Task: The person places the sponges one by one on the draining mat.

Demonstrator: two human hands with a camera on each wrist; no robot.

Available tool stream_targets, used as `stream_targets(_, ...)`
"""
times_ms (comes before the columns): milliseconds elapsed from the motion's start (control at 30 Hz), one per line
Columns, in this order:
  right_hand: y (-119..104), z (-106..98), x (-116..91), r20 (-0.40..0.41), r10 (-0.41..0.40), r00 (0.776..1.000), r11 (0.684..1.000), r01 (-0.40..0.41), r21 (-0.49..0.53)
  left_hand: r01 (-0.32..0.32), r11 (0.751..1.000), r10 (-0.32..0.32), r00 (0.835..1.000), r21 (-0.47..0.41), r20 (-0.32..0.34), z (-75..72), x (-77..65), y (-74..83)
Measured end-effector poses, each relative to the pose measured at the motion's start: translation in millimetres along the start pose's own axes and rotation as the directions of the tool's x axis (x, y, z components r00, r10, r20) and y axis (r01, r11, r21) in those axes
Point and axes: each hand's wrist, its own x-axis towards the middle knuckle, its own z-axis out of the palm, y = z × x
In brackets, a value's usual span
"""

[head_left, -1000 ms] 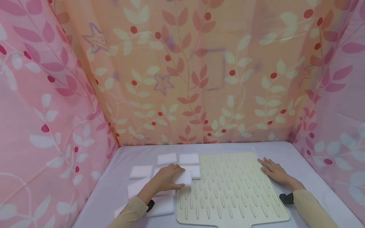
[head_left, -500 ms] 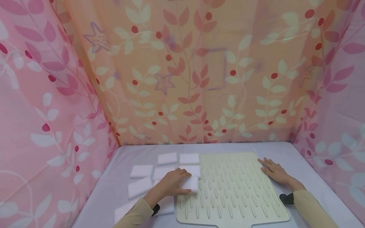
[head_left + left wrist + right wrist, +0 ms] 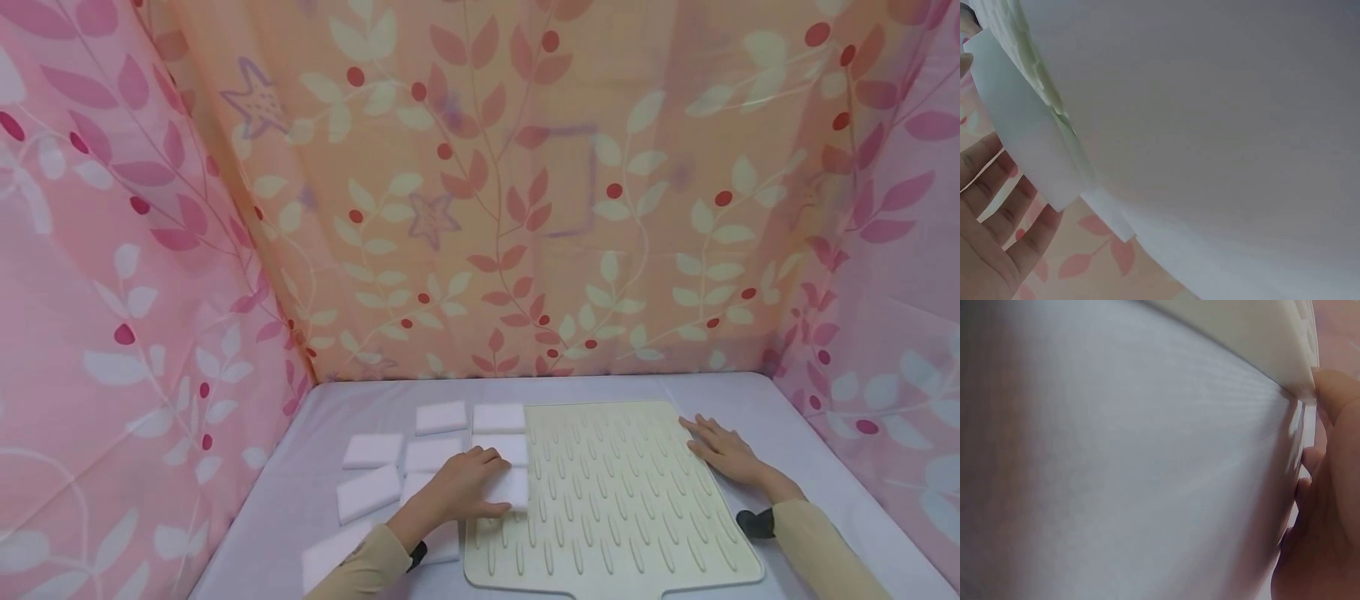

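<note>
Held pad: we see the white pad [image 3: 517,490] at the left edge of the ridged mat [image 3: 622,492], nearest the person in a column of three; whether it lies wholly flat we cannot tell.
Left hand [image 3: 463,485]: its fingers hold the pad between thumb and far edge, a grip that, we judge, helps line it up with its neighbours.
Pad axis: we take the long axis to run left to right, like that of the two pads [image 3: 501,449] beyond; the hand hides the left end.
Right hand [image 3: 722,451]: its fingers, extended and slightly apart, rest by the mat's right edge, presumably to steady it.
Mat direction: we note its tab [image 3: 618,594] points toward the person.
Loose pads [image 3: 372,451]: these lie left of the mat on the surface [image 3: 720,390], some askew, within the left hand's reach, we judge.
</note>
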Motion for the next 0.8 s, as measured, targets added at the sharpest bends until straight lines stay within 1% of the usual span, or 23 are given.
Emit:
stream_targets(200, 2.8, 0.9, 0.8, -0.005, -0.002, 1.000, 1.000, 0.002, -0.004, -0.047, 0.996, 0.049, 0.999, 0.072, -0.022, 3.9, 2.9, 0.5)
stream_targets(300, 3.3, 1.6, 0.3, -0.009, -0.006, 1.000, 1.000, 0.006, -0.007, -0.055, 0.994, 0.058, 0.998, 0.098, -0.024, 4.9, 3.3, 1.1)
stream_targets(567, 1.9, 1.8, -0.8, -0.007, -0.003, 1.000, 1.000, 0.003, -0.002, -0.056, 0.994, 0.056, 0.998, 0.099, 0.001, 5.8, 3.9, 4.8)
stream_targets(800, 0.1, 1.0, -1.3, 0.005, 0.006, 1.000, 1.000, -0.006, 0.020, -0.034, 0.996, 0.031, 0.999, 0.081, 0.030, 6.7, 4.1, 6.1)
